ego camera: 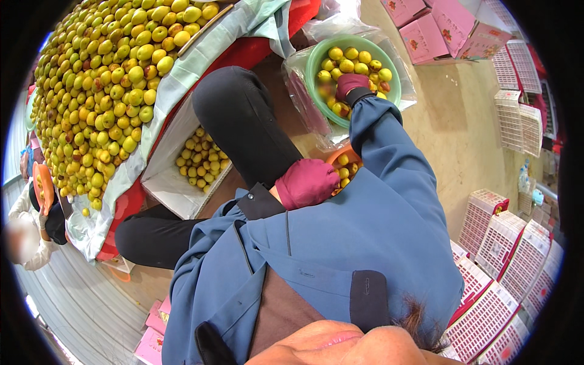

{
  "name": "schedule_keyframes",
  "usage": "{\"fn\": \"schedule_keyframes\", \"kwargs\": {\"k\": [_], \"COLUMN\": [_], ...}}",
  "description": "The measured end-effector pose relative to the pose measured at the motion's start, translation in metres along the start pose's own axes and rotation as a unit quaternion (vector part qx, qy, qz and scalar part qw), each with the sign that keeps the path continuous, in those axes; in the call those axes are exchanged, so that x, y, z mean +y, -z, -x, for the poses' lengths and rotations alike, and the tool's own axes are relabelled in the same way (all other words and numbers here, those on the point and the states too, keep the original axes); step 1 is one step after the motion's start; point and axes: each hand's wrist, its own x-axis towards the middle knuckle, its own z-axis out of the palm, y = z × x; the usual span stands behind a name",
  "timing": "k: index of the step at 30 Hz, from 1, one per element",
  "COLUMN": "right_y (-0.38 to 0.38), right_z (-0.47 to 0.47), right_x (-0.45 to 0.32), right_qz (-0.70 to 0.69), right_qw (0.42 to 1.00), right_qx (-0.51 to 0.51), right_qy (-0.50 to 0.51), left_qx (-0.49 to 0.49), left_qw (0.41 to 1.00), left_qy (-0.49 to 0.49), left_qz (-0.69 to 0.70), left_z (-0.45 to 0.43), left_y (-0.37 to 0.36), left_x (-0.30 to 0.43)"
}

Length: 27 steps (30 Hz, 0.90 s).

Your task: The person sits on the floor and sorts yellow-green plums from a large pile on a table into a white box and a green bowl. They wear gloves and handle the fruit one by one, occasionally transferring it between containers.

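My left hand (308, 183), in a dark pink glove, is curled at the near-left rim of an orange plastic basin (334, 156) in front of my body. Yellow-green jujubes (346, 169) lie in this basin, which is partly hidden by my hand and sleeve. My right hand (352, 86), gloved alike, reaches down into a light green plastic basin (398, 86) among more jujubes (361, 68). Its fingertips are hidden, so whether it grips a fruit is unclear. The green basin rests on clear plastic wrapping (296, 75).
A large heap of jujubes (96, 91) covers a cloth-lined table (157, 109) at left. Below its edge stands a white box (159, 191) holding jujubes. Pink cartons (422, 34) and white slatted crates (483, 292) are at right. Another person (34, 255) holds an orange basin (43, 187) far left.
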Motion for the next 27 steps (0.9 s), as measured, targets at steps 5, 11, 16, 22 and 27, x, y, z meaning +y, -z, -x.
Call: {"fn": "schedule_keyframes", "kwargs": {"k": [5,11,16,22,27], "right_y": [-0.01,-0.031,-0.029,-0.022,-0.056], "right_z": [-0.004,-0.001,-0.017,0.006,0.096], "right_x": [0.023,0.012,-0.015,0.011,0.098], "right_qz": [-0.169,-0.245,-0.149,-0.363,-0.816], "right_qw": [0.985,0.951,0.982,0.898,0.537], "right_qx": [0.02,0.139,0.082,0.19,0.157], "right_qy": [0.03,0.124,0.085,0.158,0.146], "left_qx": [-0.001,-0.012,0.036,0.002,0.053], "left_qw": [1.0,1.0,0.996,1.0,0.998], "left_qy": [0.004,-0.014,-0.048,-0.013,-0.019], "left_qz": [-0.001,0.01,0.06,0.012,-0.006], "left_z": [0.003,0.001,0.001,-0.002,0.002], "left_y": [0.002,-0.004,-0.006,-0.007,-0.008], "left_x": [0.0,-0.006,-0.007,-0.004,-0.003]}}
